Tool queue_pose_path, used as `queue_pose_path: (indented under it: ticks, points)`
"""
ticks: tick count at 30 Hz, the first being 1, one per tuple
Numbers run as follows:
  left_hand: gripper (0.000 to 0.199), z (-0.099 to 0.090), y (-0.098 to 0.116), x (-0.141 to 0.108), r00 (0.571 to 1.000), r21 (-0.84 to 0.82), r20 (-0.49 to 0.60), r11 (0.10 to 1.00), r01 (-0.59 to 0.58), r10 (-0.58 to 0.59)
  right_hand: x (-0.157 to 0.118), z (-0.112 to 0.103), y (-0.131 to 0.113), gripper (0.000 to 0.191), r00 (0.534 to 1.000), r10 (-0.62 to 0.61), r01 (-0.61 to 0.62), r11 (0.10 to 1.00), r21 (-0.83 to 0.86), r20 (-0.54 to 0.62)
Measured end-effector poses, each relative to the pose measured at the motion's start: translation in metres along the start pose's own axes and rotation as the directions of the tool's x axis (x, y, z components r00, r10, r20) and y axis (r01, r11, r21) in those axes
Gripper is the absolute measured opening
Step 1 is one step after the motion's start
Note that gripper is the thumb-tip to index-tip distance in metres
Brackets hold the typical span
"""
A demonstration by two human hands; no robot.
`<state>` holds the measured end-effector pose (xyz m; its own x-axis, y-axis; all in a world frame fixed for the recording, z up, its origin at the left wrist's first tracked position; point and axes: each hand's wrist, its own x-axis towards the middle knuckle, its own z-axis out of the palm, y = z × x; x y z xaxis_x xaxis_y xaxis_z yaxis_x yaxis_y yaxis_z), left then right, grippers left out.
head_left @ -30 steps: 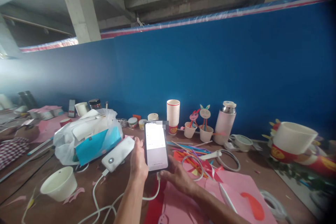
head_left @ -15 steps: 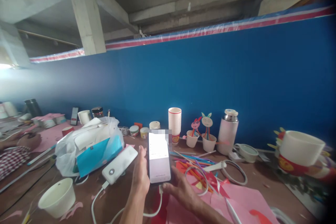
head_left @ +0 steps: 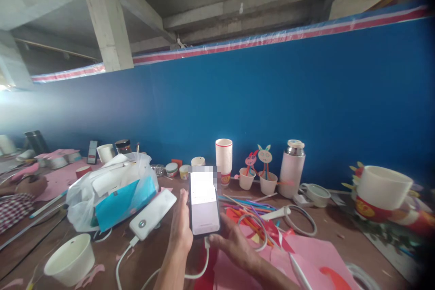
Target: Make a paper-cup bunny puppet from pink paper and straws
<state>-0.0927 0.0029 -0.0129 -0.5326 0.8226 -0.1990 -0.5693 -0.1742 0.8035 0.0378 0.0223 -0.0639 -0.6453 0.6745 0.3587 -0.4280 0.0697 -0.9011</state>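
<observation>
A dark-framed smartphone (head_left: 205, 217) with a bright, partly blurred screen stands upright between my two hands. My left hand (head_left: 181, 224) grips its left edge, the thumb along the side. Around the lower right corner sits my right hand (head_left: 233, 240), its thumb by the charging cable (head_left: 207, 256) plugged into the phone's bottom. A white power bank (head_left: 152, 214) lies left of my left hand, with a white cable in its near end. Pink paper (head_left: 272, 260) spreads under my right forearm.
Left are a plastic bag (head_left: 79, 204) with a blue sheet and a paper bowl (head_left: 70, 260). Behind stand stacked paper cups (head_left: 224, 156), two cup figures and a pink thermos (head_left: 292, 170). Pipe cleaners (head_left: 251, 206) lie at right. A co-worker's checkered sleeve (head_left: 15, 213) shows far left.
The view has shifted slightly, so things on the table appear a little further left. Both hands keep their hold on the smartphone. The co-worker's hand at far left has moved slightly.
</observation>
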Motion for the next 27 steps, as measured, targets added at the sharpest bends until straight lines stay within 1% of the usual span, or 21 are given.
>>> queue_pose_path:
  ticks: [3,7,12,15,17,24,27]
  points:
    - [0.047,0.003,0.002,-0.003,1.000,-0.004,-0.006,1.000,0.002,-0.002,0.000,0.000,0.000,0.037,1.000,0.008,-0.008,1.000,0.009,0.004]
    - [0.048,0.004,0.003,-0.004,1.000,-0.006,0.020,1.000,0.005,-0.005,0.000,0.000,-0.001,0.034,1.000,0.014,-0.014,1.000,-0.004,0.007]
    - [0.045,0.002,0.001,-0.003,0.999,-0.016,0.028,0.999,-0.035,0.036,-0.004,0.000,-0.002,0.034,1.000,0.014,-0.014,0.999,-0.031,-0.011]
    - [0.047,0.003,0.001,-0.004,0.993,0.018,0.112,0.999,-0.048,0.046,-0.006,-0.002,-0.005,0.032,0.995,0.042,-0.052,0.993,-0.110,-0.092]
    - [0.049,0.004,0.002,-0.004,0.989,0.041,0.143,0.998,-0.047,0.041,-0.006,-0.004,-0.008,0.031,0.985,0.061,-0.089,0.981,-0.172,-0.160]
    - [0.054,0.006,0.005,-0.005,0.987,0.050,0.159,0.998,-0.022,0.014,-0.006,-0.006,-0.012,0.034,0.951,0.097,-0.168,0.959,-0.228,-0.294]
    - [0.054,0.005,0.004,-0.004,0.988,0.062,0.151,0.998,-0.025,0.015,-0.006,-0.004,-0.013,0.036,0.945,0.101,-0.179,0.956,-0.233,-0.310]
